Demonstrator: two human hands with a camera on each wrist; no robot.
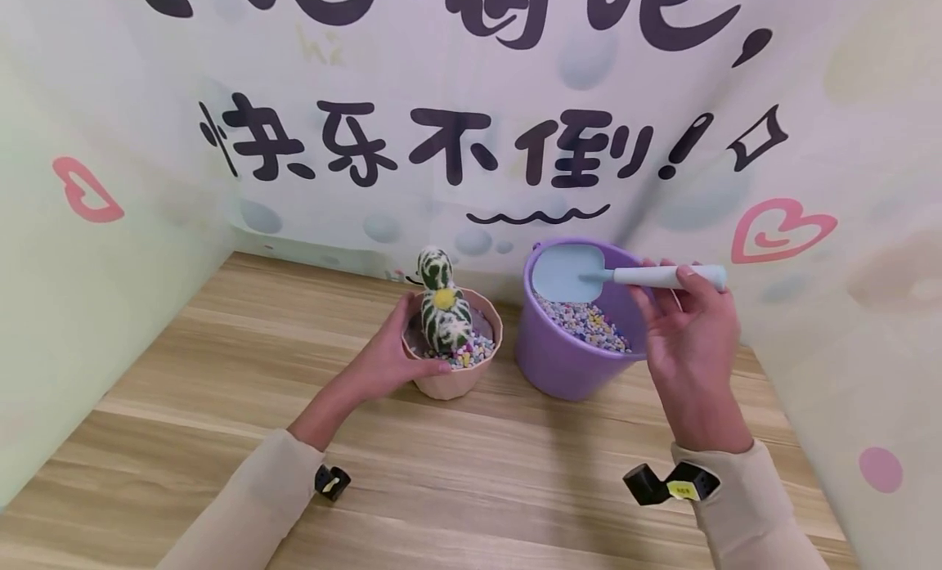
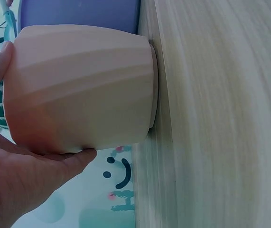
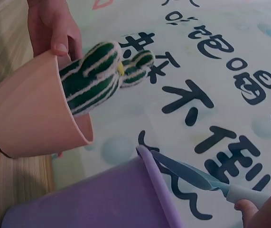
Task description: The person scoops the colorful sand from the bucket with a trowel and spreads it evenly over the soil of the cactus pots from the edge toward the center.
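Observation:
My left hand [image 1: 388, 351] grips the side of a pink flowerpot [image 1: 450, 383], thumb over the front rim and fingers round the far side. In the pot a striped green-and-white cactus [image 1: 446, 325] with a yellow flower stands over colored pebbles [image 1: 471, 353] and a greyish surface. My right hand [image 1: 688, 329] holds a small light-blue shovel [image 1: 570, 273] by its white-and-blue handle. The shovel's blade is over the mouth of a purple bucket [image 1: 570, 365], close to its rim. Inside the bucket lie many small colored pebbles [image 1: 589, 323]. The left wrist view shows the pot's base on the table.
Pot and bucket stand side by side on a wood-grain table [image 1: 471, 472], near its back edge. Right behind them hangs a white cloth [image 1: 471, 87] printed with black characters and hearts. Pale walls flank the table left and right.

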